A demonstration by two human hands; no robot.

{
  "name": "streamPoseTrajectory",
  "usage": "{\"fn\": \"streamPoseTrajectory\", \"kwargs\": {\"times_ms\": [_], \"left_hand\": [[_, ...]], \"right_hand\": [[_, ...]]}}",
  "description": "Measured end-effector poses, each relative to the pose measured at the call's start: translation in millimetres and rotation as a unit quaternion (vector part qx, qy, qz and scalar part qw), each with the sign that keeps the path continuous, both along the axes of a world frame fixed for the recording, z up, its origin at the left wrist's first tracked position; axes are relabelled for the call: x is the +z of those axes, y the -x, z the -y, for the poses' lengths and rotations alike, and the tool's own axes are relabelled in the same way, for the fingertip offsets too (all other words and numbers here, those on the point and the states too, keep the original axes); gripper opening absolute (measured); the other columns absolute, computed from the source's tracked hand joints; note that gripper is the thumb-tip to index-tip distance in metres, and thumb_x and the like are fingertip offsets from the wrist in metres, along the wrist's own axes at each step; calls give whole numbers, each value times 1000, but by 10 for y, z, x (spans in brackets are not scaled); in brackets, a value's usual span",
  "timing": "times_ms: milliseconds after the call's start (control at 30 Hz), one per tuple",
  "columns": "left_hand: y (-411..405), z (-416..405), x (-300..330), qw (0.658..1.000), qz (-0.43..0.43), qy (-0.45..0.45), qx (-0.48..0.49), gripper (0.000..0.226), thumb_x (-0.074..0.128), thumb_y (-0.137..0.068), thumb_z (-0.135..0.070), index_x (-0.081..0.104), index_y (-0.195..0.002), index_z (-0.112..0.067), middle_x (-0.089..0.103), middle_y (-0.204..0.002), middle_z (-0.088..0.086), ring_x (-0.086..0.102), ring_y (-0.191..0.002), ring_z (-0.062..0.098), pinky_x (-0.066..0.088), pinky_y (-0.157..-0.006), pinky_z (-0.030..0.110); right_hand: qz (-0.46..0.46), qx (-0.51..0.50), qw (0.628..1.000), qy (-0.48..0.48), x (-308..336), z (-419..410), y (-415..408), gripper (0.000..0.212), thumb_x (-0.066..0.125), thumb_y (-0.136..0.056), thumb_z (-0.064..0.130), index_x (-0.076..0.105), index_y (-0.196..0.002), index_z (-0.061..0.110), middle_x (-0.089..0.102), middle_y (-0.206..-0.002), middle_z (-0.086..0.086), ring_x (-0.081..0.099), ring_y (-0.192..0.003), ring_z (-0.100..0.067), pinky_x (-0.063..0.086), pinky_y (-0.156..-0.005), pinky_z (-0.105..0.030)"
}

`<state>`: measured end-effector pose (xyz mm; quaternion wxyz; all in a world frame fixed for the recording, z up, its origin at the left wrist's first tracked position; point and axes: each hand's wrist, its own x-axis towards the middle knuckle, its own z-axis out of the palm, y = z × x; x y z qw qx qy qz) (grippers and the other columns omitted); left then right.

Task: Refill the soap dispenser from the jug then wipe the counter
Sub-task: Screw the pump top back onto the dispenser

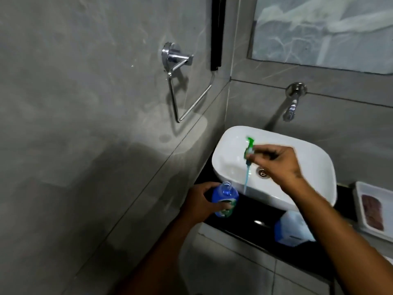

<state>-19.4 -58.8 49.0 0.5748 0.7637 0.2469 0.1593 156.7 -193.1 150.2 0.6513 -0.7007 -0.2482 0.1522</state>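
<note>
A small blue soap dispenser bottle (225, 199) stands on the black counter (251, 211) left of the basin, its neck uncapped. My left hand (202, 202) grips it around the body. My right hand (276, 161) holds the green pump head (249, 146) above the basin, its pale blue dip tube hanging down. A blue and white jug (292, 229) sits on the counter in front of the basin, partly hidden by my right forearm.
The white basin (231, 145) fills the counter's middle, with a wall tap (291, 105) above it. A white tray (361, 201) holding a dark reddish item lies at the right. A chrome towel ring (180, 81) hangs on the left wall.
</note>
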Motion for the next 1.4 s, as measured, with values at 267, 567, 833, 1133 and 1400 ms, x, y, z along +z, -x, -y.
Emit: {"fn": "streamPoseTrajectory", "kwargs": {"times_ms": [267, 567, 833, 1133, 1400], "left_hand": [[-524, 436, 525, 991, 64, 26, -111, 48, 95, -62, -4, 76, -104, -18, 81, -97, 3, 78, -90, 20, 63, -80, 28], [-698, 781, 669, 982, 71, 47, -167, 48, 94, -64, -4, 76, -105, -20, 81, -99, 4, 78, -91, 23, 63, -82, 33], [-653, 826, 658, 983, 61, 50, -168, 47, 95, -64, -9, 76, -103, -25, 81, -98, -3, 78, -91, 18, 63, -77, 27], [-705, 766, 718, 986, 71, 32, -147, 49, 96, -63, -12, 76, -108, -16, 81, -98, 1, 78, -90, 20, 63, -84, 37], [-732, 695, 715, 987, 67, 15, -144, 46, 95, -66, -17, 77, -108, -23, 80, -101, -3, 77, -95, 19, 63, -87, 38]], "right_hand": [[54, 1, 977, -204, 936, 608, 134, 24, 86, -62, 6, 78, -82, 17, 79, -80, 3, 74, -74, -12, 61, -73, -28], [78, -19, 981, -178, 917, 1047, 94, 28, 75, -73, -13, 72, -97, 0, 78, -81, 5, 73, -74, -7, 58, -70, -19], [123, -28, 977, -171, 967, 1136, -24, 35, 78, -72, -10, 71, -104, 1, 78, -82, 8, 73, -74, -6, 57, -69, -18], [66, 54, 992, -89, 342, 993, 24, 34, 82, -70, -3, 80, -85, 27, 79, -90, 0, 76, -84, -18, 60, -77, -27], [110, 21, 994, -7, 67, 982, 58, 37, 88, -64, 37, 77, -97, 25, 77, -94, 5, 73, -90, -14, 58, -83, -23]]}}
